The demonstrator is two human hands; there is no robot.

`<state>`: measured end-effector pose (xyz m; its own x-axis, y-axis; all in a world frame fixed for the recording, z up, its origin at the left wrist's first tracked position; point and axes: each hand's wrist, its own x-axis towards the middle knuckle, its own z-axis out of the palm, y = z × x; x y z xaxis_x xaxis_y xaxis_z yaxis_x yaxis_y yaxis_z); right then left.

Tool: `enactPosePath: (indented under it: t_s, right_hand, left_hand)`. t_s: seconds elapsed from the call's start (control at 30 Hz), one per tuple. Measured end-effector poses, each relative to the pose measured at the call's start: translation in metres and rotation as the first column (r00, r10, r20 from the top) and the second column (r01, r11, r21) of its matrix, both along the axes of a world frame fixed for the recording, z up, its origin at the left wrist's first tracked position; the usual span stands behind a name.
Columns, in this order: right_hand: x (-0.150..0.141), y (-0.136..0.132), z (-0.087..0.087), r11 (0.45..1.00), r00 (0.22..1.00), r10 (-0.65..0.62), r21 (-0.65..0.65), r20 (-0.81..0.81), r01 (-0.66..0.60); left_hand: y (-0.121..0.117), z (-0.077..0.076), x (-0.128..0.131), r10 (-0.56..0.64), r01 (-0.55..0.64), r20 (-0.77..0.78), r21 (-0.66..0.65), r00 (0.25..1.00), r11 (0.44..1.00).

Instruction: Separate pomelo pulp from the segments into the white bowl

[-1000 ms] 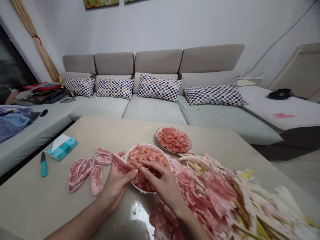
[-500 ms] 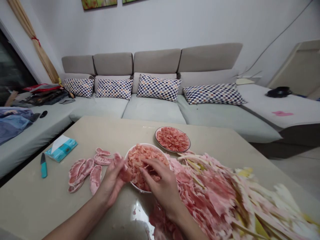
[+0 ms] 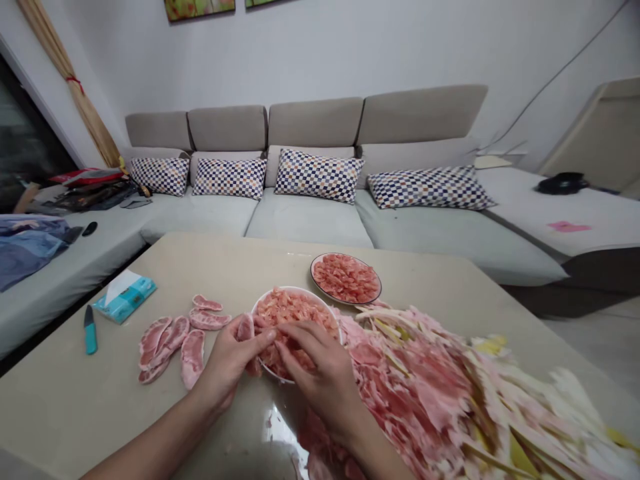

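My left hand point(image 3: 227, 357) is closed around a pink pomelo segment point(image 3: 245, 327), whose end shows above the thumb. My right hand point(image 3: 317, 370) has its thumb and fingers drawn together close to the left thumb tip. What sits between those fingertips is hidden. Both hands are over the near left part of a white bowl point(image 3: 337, 327) heaped with loose pomelo pulp point(image 3: 295, 307). Several more pomelo segments point(image 3: 193, 353), still in their pale skins, lie on the table to the left of my left hand.
A dark-rimmed plate point(image 3: 379, 293) of pulp stands behind the bowl. Peel and membrane scraps point(image 3: 425, 387) cover the table's right side. At the left lie a teal-handled knife point(image 3: 90, 333) and a tissue pack point(image 3: 127, 300). A sofa point(image 3: 305, 217) borders the table point(image 3: 235, 260).
My left hand has turned and its thumb has come right to meet the right fingertips. The right fingers have drawn closer together over the bowl.
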<state>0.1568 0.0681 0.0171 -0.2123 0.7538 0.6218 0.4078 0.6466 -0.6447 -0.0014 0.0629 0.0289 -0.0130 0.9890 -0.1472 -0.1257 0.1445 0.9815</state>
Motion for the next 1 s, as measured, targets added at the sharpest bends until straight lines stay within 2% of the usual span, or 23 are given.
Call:
enactPosePath:
  t_s: [0.23,0.37,0.43,0.53,0.6,0.67,0.73,0.8,0.9,1.0]
  right_hand:
    - [0.001,0.004,0.004,0.983,0.990,0.001,-0.179,-0.140,-0.026]
    - [0.001,0.007,0.006,0.948,0.978,-0.017,-0.316,-0.210,-0.052]
    - [0.003,0.010,0.006,0.905,0.967,-0.018,-0.415,-0.255,-0.093]
    - [0.006,0.015,0.003,0.807,0.930,-0.003,-0.551,-0.367,-0.215]
    - [0.007,0.018,0.001,0.734,0.890,-0.006,-0.606,-0.457,-0.306]
    - [0.009,0.021,-0.001,0.690,0.854,-0.026,-0.627,-0.520,-0.361]
    - [0.012,0.023,-0.001,0.711,0.861,-0.044,-0.621,-0.507,-0.330]
    - [0.017,0.024,0.002,0.790,0.918,-0.047,-0.578,-0.394,-0.208]
    - [0.023,0.024,0.006,0.909,0.985,-0.033,-0.415,-0.169,-0.041]
    - [0.022,0.021,0.007,0.931,0.994,-0.003,-0.364,-0.111,-0.038]
  left_hand:
    - [0.002,-0.003,0.000,-0.034,0.034,0.037,-0.012,0.999,0.999]
    - [0.003,-0.003,0.001,-0.055,0.057,0.068,-0.033,0.996,0.998]
    - [0.003,-0.002,0.003,-0.067,0.071,0.094,-0.041,0.993,0.997]
    - [0.004,0.000,0.005,-0.067,0.074,0.163,-0.036,0.984,0.997]
    - [0.005,0.000,0.006,-0.055,0.063,0.202,-0.036,0.978,0.997]
    - [0.007,-0.002,0.006,-0.024,0.037,0.221,-0.054,0.975,0.998]
    - [0.009,-0.005,0.005,0.005,0.013,0.227,-0.076,0.974,0.997]
    - [0.010,-0.007,0.003,0.017,0.004,0.228,-0.090,0.974,0.996]
    - [0.010,-0.009,0.003,0.003,0.021,0.235,-0.098,0.972,0.995]
    - [0.010,-0.009,0.005,-0.006,0.021,0.189,-0.077,0.982,0.997]
